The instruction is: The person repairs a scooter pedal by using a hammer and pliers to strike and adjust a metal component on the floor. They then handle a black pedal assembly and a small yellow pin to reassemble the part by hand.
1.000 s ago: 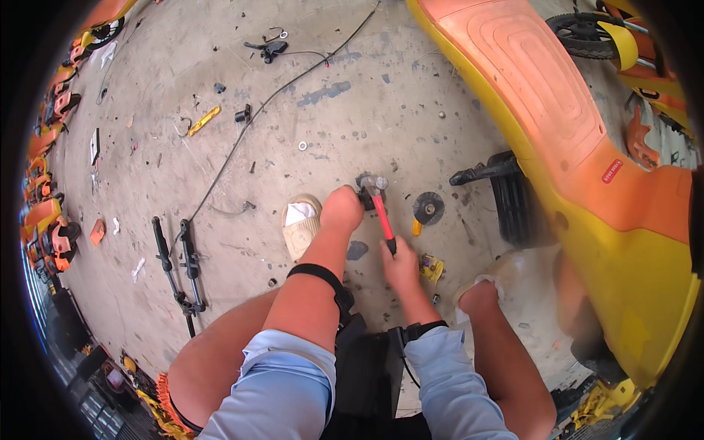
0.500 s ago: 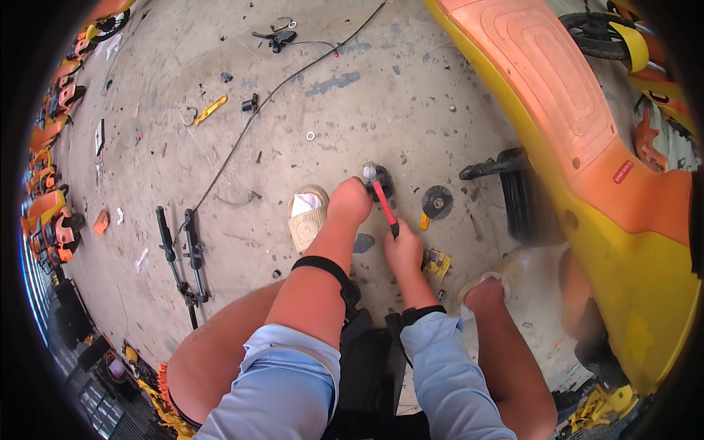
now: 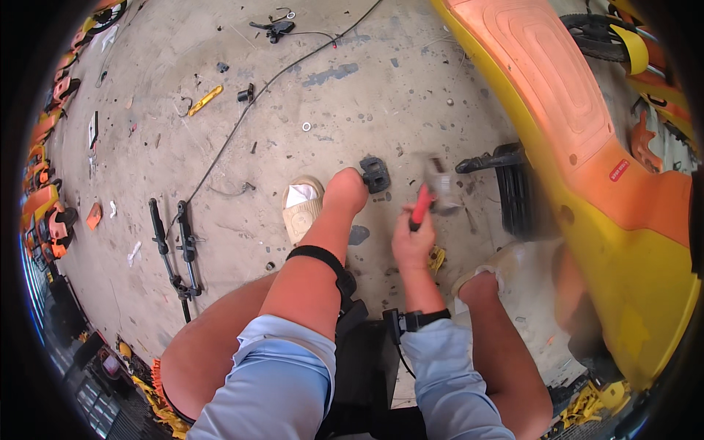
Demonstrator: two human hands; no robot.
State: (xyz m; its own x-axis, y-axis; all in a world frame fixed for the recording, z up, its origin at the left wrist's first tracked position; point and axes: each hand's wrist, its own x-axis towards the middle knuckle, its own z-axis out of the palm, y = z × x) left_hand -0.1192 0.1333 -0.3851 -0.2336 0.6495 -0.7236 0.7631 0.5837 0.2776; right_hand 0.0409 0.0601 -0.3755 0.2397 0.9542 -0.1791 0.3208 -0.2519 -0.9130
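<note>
My left hand is closed round one end of a black bicycle-type pedal, low over the concrete floor. Its fingers are mostly hidden behind the back of the hand. In my right hand is a hammer with a red and black handle, gripped in the fist. The hammer's head is smeared by motion and stands to the right of the pedal, apart from it. Between my right hand and right foot lies a crumpled yellow wrapper, partly covered by the hand.
An orange and yellow vehicle body stands on the right, with a black part beside it. Two fork legs lie left of my slipper. Farther off are a long cable, a brake lever and a yellow strip.
The hammer has swung right and away from the pedal, uncovering it. My right hand has moved slightly right. My left hand still holds the pedal.
</note>
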